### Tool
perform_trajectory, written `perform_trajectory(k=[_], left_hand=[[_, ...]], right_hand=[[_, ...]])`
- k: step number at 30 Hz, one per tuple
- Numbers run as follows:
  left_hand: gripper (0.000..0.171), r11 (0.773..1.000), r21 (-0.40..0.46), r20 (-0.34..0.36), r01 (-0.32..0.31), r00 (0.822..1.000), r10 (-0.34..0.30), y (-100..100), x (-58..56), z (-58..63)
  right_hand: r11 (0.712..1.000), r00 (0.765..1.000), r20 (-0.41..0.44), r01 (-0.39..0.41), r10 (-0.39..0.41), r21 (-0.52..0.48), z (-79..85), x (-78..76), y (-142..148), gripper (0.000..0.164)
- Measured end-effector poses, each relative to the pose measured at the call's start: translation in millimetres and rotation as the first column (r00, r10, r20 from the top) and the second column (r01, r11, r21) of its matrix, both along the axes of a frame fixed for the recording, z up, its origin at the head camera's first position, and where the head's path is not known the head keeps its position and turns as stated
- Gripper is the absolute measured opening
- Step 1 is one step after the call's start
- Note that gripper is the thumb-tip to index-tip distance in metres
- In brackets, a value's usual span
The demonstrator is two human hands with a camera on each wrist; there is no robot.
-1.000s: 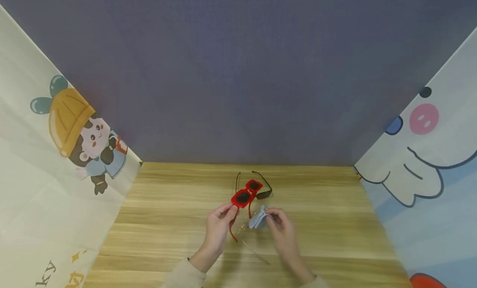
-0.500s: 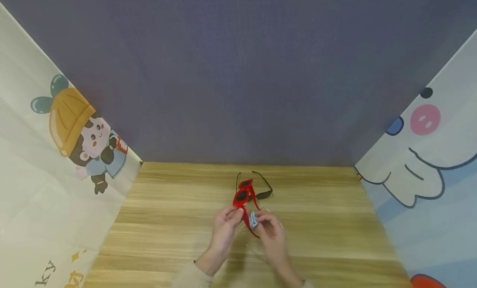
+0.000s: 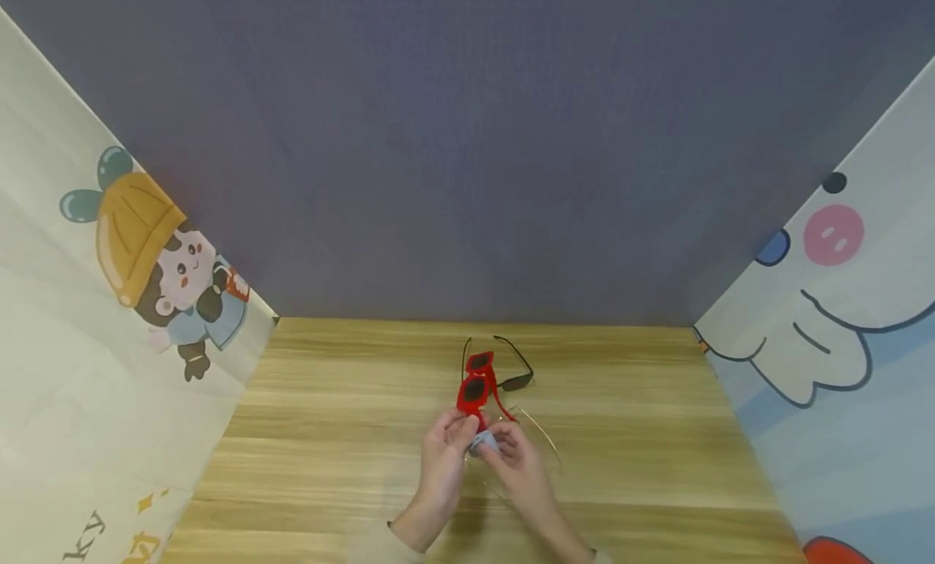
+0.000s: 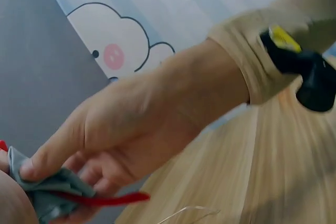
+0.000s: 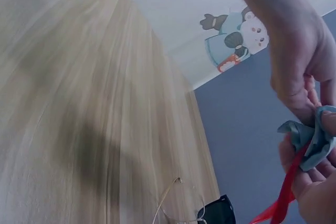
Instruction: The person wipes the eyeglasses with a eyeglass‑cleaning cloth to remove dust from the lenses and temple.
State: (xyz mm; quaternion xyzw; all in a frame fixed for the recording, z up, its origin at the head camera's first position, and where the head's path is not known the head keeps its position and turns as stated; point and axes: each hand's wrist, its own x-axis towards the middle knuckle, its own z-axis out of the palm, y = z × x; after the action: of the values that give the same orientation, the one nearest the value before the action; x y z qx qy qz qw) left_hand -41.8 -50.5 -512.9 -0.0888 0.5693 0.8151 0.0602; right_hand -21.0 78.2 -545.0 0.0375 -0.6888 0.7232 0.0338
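Note:
Red-framed sunglasses point(image 3: 475, 390) with dark lenses are held up off the table by my left hand point(image 3: 441, 460), which pinches them near one hinge. My right hand point(image 3: 524, 471) pinches a folded light-blue cloth point(image 3: 485, 441) around the near temple arm. In the left wrist view the red arm's end point(image 4: 123, 199) sticks out of the cloth point(image 4: 60, 187). The right wrist view has both hands meeting at the cloth point(image 5: 316, 142), with the red arms point(image 5: 285, 192) running down from it. Fingers and cloth hide part of that arm.
Black sunglasses point(image 3: 518, 381) lie on the wooden table point(image 3: 343, 434) just behind the red pair. Thin wire-framed glasses point(image 3: 543, 431) lie under and beside the hands, partly covered. A dark panel point(image 3: 467, 158) stands behind, with printed curtains on both sides.
My right hand has moved left with the cloth, bringing it onto the red sunglasses' temple arm. My left hand has turned the sunglasses and shifted slightly right.

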Motion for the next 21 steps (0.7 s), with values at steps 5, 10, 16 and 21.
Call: perform_trajectory(k=[5, 10, 16, 21], left_hand=[[0.035, 0.998, -0.045, -0.036, 0.033, 0.999, -0.034, -3, -0.3, -0.1], [0.03, 0.992, -0.117, -0.031, 0.044, 0.998, -0.048, -7, -2.3, 0.5], [0.025, 0.989, -0.145, 0.008, 0.028, 1.0, -0.027, -9, -3.1, 1.2], [0.018, 0.992, -0.121, 0.006, -0.025, 1.0, 0.026, -11, -5.6, 4.2]], right_hand=[[1.0, 1.0, 0.0, -0.023, 0.023, -0.002, 3.2, -1.0, 2, 0.022], [0.999, 0.999, -0.003, -0.042, 0.042, 0.011, 5.4, -1.0, 6, 0.023], [0.994, 0.994, -0.044, -0.102, 0.103, 0.027, 4.2, -0.9, 8, 0.025], [0.988, 0.986, -0.068, -0.147, 0.15, 0.056, 2.1, -1.6, 12, 0.023]])
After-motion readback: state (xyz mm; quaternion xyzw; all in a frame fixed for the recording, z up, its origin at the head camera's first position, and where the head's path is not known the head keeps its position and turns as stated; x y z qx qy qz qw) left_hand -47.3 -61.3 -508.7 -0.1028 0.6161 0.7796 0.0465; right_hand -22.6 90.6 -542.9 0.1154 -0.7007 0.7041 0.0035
